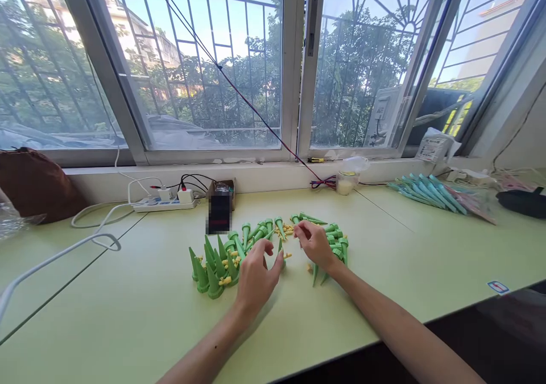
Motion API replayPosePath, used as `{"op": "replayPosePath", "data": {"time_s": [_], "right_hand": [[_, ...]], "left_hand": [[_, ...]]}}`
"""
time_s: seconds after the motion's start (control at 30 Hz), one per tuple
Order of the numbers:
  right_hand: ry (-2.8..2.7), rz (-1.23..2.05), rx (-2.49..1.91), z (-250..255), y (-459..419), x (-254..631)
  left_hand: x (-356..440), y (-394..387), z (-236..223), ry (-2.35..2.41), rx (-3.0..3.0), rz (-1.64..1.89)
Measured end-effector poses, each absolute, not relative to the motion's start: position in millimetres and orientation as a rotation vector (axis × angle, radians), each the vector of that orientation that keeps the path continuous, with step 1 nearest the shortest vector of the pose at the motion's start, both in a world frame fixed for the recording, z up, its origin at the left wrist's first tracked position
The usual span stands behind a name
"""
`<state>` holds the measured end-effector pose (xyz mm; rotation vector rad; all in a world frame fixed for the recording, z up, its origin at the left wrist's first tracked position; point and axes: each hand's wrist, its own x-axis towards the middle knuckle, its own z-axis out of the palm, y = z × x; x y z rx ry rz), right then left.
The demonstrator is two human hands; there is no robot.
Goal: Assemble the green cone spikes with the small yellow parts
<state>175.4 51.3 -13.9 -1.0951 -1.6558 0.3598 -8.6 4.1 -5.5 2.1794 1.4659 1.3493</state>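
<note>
My left hand [256,276] is curled at the middle of the table, thumb and fingers around a green plastic watering spike [280,248] that points up. A small yellow piece [288,255] sticks out at that spike's side. My right hand [315,246] is held to the right of it with fingertips pinched together; what is between them, if anything, is too small to make out. Just beyond my hands lies a pile of small yellow plastic pieces [285,230]. Left of my left hand, several green spikes with yellow pieces [214,281] stand point up.
More green spikes [258,233] lie behind my left hand, others [336,239] beside my right wrist. Farther back are a power strip [164,203], a small box with a dark pixelated front [219,210], a jar [346,183] and blue packets [429,192]. A brown bag [40,185] stands left.
</note>
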Motion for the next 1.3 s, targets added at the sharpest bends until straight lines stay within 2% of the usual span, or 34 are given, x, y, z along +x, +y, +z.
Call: {"op": "replayPosePath", "data": {"time_s": [0.1, 0.23, 0.43, 0.93, 1.1, 1.3], "right_hand": [[-1.680, 0.308, -1.085, -15, 52, 177], [-1.823, 0.219, -1.158, -10, 50, 182], [-2.272, 0.225, -1.307, 5, 38, 197], [-2.609, 0.281, -1.281, 16, 28, 204], [-2.537, 0.254, -1.258, 7, 32, 201], [-2.274, 0.305, -1.180, -2, 37, 189]], "left_hand": [[-7, -3, -5, 1.255, 2.300, 1.360], [0, -16, -10, 0.906, 2.599, 1.017], [5, -22, -18, 0.826, 2.663, 0.814], [2, -18, -12, 0.914, 2.647, 0.840], [0, -15, -11, 0.986, 2.653, 0.917], [-4, -4, -16, 1.022, 2.530, 1.194]]}}
